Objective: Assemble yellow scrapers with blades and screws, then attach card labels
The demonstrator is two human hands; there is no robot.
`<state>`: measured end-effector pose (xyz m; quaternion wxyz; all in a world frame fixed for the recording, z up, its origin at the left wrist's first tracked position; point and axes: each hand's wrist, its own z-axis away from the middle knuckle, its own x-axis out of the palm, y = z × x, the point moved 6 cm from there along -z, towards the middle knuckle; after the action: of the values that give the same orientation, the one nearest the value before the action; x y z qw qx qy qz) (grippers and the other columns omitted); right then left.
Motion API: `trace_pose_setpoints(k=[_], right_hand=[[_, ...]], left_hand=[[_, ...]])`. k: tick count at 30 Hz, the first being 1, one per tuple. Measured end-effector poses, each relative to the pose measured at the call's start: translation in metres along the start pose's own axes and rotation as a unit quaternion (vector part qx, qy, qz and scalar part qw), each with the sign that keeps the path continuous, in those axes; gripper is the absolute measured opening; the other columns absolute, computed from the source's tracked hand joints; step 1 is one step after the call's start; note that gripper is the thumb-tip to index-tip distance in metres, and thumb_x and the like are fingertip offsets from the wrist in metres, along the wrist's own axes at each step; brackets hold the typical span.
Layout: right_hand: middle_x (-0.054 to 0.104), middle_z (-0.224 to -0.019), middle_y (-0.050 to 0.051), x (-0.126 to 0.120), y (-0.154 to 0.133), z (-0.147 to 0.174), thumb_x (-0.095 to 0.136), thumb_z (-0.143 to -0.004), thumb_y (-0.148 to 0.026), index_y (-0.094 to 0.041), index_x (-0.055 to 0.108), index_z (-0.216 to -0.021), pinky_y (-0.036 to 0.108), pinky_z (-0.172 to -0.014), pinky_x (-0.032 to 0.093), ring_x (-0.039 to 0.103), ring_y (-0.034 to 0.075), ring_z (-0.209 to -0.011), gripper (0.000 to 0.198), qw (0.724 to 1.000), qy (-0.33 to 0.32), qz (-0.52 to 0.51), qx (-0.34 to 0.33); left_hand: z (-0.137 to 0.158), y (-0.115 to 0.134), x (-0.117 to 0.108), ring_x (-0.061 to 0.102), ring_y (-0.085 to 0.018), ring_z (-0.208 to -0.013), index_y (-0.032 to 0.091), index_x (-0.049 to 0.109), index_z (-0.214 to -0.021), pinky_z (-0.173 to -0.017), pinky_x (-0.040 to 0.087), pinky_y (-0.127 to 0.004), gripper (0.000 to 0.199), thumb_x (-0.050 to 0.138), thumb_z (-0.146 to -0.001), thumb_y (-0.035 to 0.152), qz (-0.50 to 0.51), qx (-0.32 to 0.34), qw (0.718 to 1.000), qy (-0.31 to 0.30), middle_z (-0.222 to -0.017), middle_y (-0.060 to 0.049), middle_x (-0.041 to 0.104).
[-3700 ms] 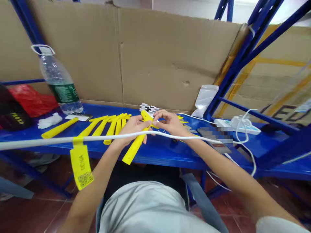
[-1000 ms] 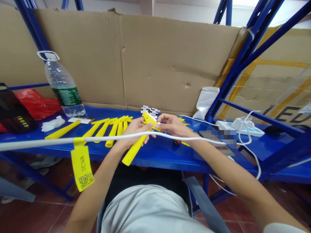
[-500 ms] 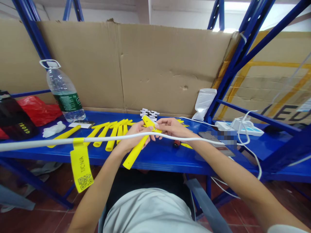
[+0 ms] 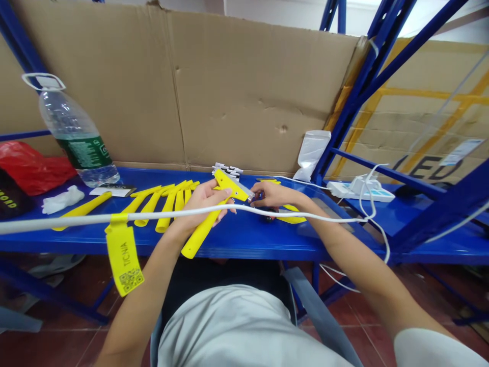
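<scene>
Tool [image 4: 231, 186], yellow with a flared head, is gripped in the left hand [image 4: 204, 201], long end slanting out below it. Right hand [image 4: 273, 193] is right up at the head's edge, fingers bent, can't tell what they've got. Bunch of yellow handles [image 4: 168, 204] left of the left hand, black-and-white pieces [image 4: 227, 169] just past both.

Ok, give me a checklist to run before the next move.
1. Left hand gripping the yellow T-shaped handle: ok.
2. Right hand beside the handle's head: ok.
3. What the right fingers hold: cannot tell, too small and dark.
4. View free of the white cable: not ok, it crosses in front of both arms.
5. Water bottle away from both hands: ok, at far left.
</scene>
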<state>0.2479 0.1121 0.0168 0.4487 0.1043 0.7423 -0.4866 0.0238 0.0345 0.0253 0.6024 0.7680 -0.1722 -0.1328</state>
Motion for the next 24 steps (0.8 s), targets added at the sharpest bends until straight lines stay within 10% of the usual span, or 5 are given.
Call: trace_pose_setpoints(k=[24], right_hand=[[0.085,-0.096,0.007,0.013,-0.009,0.006,0.070,-0.099,-0.023,-0.017,0.080,-0.109,0.025,-0.067,0.047,0.071,0.017,-0.075,0.015,0.977,-0.078,0.171,0.099]], left_hand=[[0.001,-0.001,0.005,0.059,-0.011,-0.044,0.018,0.061,-0.119,-0.039,0.045,-0.021,0.048,0.090,-0.093,0.045,0.007,0.030,0.999,-0.022,-0.078,-0.002,0.080]])
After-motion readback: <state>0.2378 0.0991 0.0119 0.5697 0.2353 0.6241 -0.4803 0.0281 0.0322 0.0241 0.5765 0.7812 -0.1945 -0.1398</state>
